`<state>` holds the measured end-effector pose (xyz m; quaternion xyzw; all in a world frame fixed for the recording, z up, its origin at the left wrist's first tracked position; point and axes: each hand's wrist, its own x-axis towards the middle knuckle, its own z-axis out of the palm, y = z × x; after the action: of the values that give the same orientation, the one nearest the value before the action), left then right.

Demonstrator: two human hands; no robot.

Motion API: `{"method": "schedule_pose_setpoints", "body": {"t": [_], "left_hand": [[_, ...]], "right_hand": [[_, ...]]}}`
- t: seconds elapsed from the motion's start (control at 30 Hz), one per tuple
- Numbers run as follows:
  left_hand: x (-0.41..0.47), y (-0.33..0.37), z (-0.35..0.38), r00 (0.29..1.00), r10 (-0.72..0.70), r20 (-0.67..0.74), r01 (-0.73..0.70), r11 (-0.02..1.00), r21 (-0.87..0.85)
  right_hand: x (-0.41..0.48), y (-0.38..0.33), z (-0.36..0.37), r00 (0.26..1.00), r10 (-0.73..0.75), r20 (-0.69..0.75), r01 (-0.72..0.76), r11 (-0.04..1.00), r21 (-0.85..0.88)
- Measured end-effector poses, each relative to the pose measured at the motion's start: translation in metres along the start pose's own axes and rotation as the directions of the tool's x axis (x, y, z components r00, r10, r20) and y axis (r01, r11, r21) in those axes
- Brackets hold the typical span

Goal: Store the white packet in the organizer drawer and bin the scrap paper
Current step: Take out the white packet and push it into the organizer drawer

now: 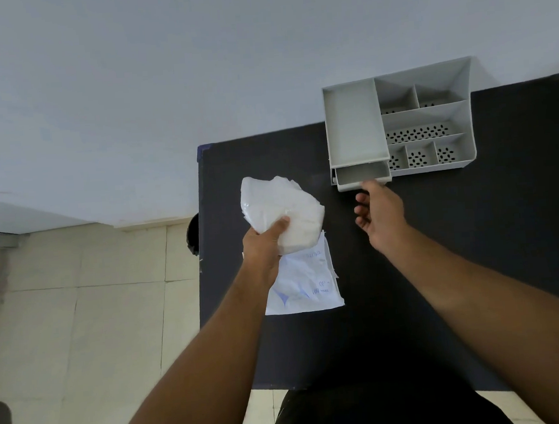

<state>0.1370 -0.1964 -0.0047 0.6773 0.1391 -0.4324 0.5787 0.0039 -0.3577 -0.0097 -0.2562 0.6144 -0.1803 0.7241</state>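
plain pale wall (163, 87) at the far side, beige tiled floor (80, 308) on the left, dark table (440, 266) on the right

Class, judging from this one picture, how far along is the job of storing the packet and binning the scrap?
Done: the drawer of the organizer is partly out, right hand at its front. In hand: the left hand holds the white packet above the table. Left: packet into drawer; the scrap paper still lies on the table.
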Motion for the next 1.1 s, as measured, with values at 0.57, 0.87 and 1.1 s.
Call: {"method": "schedule_pose_setpoints", "body": {"t": [0.57, 0.87, 1.1], "left_hand": [[-0.020, 0.007, 0.009, 0.998, 0.048, 0.041, -0.045, 0.996, -0.075], [-0.037, -0.002, 0.006, 0.994, 0.074, 0.078, -0.066, 0.993, -0.096], [-0.051, -0.004, 0.007, 0.985, 0.052, 0.162, -0.030, 0.990, -0.138]], "right_hand": [[-0.049, 0.056, -0.025, 0.987, -0.077, -0.138, 0.058, 0.989, -0.134], [-0.058, 0.066, -0.034, 0.992, -0.022, -0.122, 0.002, 0.987, -0.162], [-0.068, 0.063, -0.039, 0.997, 0.062, -0.046, -0.070, 0.977, -0.200]]}}
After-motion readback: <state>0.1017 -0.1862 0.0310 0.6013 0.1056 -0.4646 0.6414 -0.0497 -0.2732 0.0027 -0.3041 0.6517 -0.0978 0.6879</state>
